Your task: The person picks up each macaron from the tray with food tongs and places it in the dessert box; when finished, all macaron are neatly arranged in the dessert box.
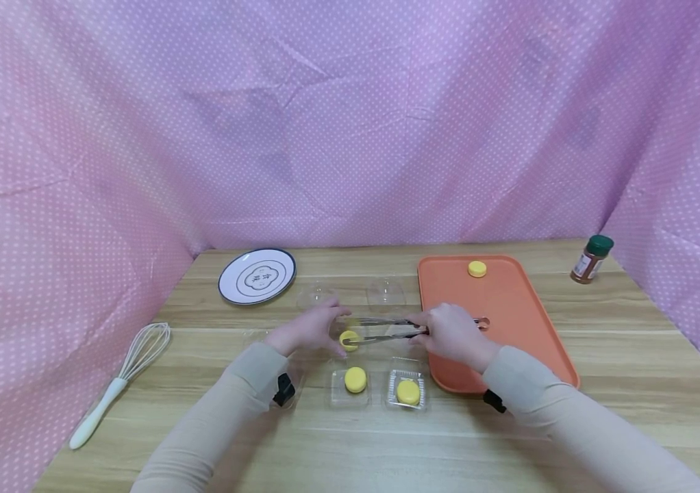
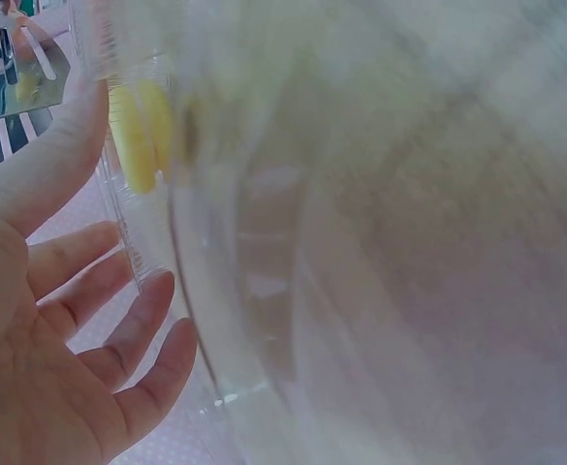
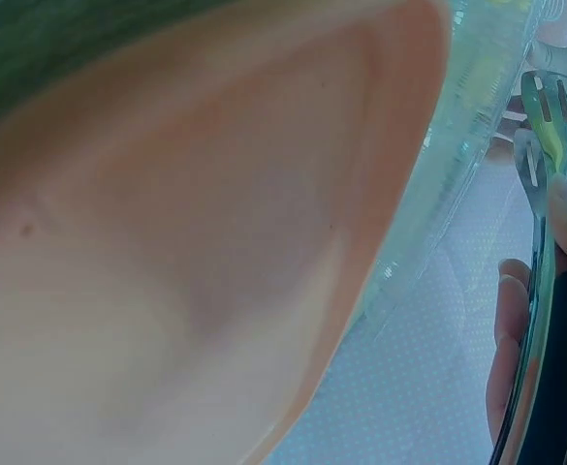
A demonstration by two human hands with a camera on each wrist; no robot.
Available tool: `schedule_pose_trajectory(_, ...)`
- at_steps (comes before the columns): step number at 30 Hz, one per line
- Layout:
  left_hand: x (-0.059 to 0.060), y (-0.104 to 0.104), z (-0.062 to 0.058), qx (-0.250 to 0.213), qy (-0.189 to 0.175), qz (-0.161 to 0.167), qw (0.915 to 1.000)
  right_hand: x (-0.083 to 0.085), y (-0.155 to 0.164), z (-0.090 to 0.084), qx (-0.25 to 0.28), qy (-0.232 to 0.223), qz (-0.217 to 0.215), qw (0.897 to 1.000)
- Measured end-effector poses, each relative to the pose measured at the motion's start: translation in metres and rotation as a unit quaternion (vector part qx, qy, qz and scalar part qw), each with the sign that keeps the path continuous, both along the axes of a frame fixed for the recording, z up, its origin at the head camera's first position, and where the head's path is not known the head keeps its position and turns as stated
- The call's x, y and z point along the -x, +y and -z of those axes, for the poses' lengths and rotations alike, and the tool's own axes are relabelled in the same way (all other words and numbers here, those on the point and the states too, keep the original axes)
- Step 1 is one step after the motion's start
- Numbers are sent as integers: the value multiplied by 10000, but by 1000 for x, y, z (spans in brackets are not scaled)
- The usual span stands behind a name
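One cake (image 1: 477, 269) already on orange tray (image 1: 510, 342). Right hand (image 1: 452, 333) grips tongs (image 1: 381, 330) around second cake (image 1: 348, 339); left hand (image 1: 311, 329), fingers relaxed, steadies clear box (image 1: 325, 342). Two boxed cakes (image 1: 355, 379) remain.

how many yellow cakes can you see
4: one on the orange tray at its far end, one between the tongs' tips, and two in clear packs near the person. None looks hidden.

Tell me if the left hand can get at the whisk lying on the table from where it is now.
Probably yes. The left hand rests at a clear plastic container, fingers relaxed and holding nothing, and only bare table lies between it and the whisk.
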State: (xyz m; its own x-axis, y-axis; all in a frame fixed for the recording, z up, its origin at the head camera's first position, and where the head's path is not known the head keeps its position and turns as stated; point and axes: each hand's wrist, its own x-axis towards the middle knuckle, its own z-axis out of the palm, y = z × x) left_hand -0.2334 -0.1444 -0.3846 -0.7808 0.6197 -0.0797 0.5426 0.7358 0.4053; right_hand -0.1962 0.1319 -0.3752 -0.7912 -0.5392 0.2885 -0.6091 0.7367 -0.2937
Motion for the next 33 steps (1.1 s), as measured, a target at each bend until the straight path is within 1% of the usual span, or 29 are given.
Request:
schedule_pose_trajectory(4, 0, 0, 0, 114, -1, -65, 9999, -1, 4, 1, 74, -145, 58, 9999)
schedule_pose_trajectory(5, 0, 0, 0, 98, -111, -143, 9998, -1, 5, 0, 123, -203, 105, 9997)
schedule_pose_trajectory(11, 4, 1, 2, 112, -298, -259, 9992, -1, 20, -4, 558, -393, 406, 9968)
schedule_pose_trajectory(19, 3, 1, -4, 177, -343, -293, 9988, 0, 45, -9, 762, -620, 738, 9924)
schedule_pose_trajectory(21, 1, 1, -6, 225, -331, -338, 9986, 0, 52, -9, 807, -673, 836, 9909)
schedule_pose_trajectory(24, -1, 3, -10, 136, -307, -401, 9986, -1, 62, -9, 926, -727, 967, 9883)
schedule_pose_trajectory(31, -2, 14, -20, -36, 35, -252, 9997, -4, 87, -7, 1068, -563, 1138, 9861)
schedule_pose_trajectory(33, -2, 18, -23, -104, 60, -223, 9997, -5, 94, -5, 1064, -532, 1189, 9858)
